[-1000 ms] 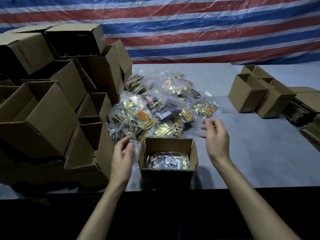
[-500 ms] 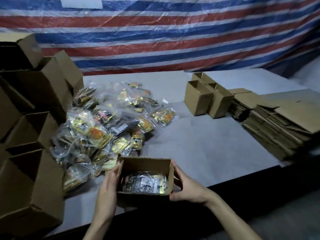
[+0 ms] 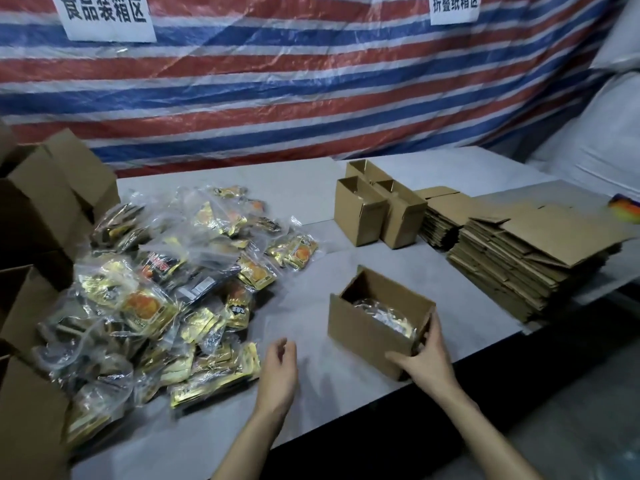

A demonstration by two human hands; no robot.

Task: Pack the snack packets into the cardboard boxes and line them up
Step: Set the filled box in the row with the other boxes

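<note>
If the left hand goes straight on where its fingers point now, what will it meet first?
Ahead of the left hand lies bare table, then probably the gold snack packet at the right edge of the pile. Depth is unclear; it might pass just beside it.

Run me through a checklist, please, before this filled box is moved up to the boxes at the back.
1. Right hand grips the box at its near corner: ok.
2. Left hand free to help: ok, holds nothing.
3. Packets in the box sit below the rim: ok.
4. Box full: cannot tell, inside partly hidden.
5. Table bare between box and row of boxes: ok.
</note>
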